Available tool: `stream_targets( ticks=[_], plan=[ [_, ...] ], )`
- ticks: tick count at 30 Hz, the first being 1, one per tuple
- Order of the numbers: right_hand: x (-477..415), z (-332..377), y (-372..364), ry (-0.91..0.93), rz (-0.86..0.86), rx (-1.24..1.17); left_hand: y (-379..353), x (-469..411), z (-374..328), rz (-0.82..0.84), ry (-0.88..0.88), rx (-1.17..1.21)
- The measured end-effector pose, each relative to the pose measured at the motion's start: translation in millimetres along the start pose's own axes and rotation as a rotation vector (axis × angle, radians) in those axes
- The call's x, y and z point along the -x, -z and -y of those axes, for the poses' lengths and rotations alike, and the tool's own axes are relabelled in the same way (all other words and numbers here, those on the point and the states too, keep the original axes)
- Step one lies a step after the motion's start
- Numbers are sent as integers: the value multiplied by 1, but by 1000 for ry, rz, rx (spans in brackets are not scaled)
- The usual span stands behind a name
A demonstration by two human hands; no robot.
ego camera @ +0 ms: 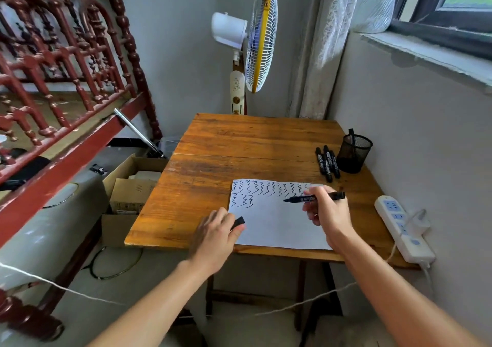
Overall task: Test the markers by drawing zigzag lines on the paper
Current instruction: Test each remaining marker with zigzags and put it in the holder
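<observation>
Right hand: my right hand [328, 210] pinches an uncapped black marker [314, 199] around its barrel, lying nearly flat, tip pointing left and seemingly just above the sheet.
Left hand: my left hand [217, 236] is closed around the black cap [238, 222], which pokes out between my fingers; the hand sits at the paper's near left corner, overlapping its edge.
Paper: the white paper [277, 224] lies at the near edge of the wooden table [239, 144]; a full row of black zigzags runs along its far edge, and a second row has only a few strokes at the left.
Step in hand: I judge I am about to test this marker in the second row, right of the last zigzag.
Doing it well: I should tilt the tip down to meet the sheet, pin the paper with my left hand so it does not slide, and keep the line clear of the row above.
Other markers: a small group of black markers [328, 162] lies just beside a mesh pen cup [353, 153] at the far right.
Writing: the barrels carry pale label print, too small for me to read.
</observation>
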State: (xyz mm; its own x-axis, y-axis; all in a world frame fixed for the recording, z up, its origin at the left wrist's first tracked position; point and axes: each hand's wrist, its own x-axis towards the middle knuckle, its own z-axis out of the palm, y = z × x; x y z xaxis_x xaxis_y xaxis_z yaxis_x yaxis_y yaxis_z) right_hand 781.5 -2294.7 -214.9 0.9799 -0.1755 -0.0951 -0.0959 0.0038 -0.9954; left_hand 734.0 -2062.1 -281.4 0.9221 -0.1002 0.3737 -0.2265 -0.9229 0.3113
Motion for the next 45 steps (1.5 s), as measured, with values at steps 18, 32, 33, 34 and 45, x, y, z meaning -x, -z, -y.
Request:
stream_targets(
  ticks=[18, 32, 33, 34, 45],
  plan=[
    [-63, -83, -87, 99, -27, 156, -53, -12, 22, -26, 80, -151],
    [-58, -90, -75, 114, 2, 166, -52, -11, 21, 0, 98, -146],
    [-58, -90, -73, 114, 9, 160, -52, -11, 21, 0, 99, -147],
    [-58, -89, -72, 115, 14, 152, -52, -11, 21, -3, 98, -148],
    [-48, -66, -51, 114, 39, 18, -50, -12, 22, -19, 69, -139]
  ],
)
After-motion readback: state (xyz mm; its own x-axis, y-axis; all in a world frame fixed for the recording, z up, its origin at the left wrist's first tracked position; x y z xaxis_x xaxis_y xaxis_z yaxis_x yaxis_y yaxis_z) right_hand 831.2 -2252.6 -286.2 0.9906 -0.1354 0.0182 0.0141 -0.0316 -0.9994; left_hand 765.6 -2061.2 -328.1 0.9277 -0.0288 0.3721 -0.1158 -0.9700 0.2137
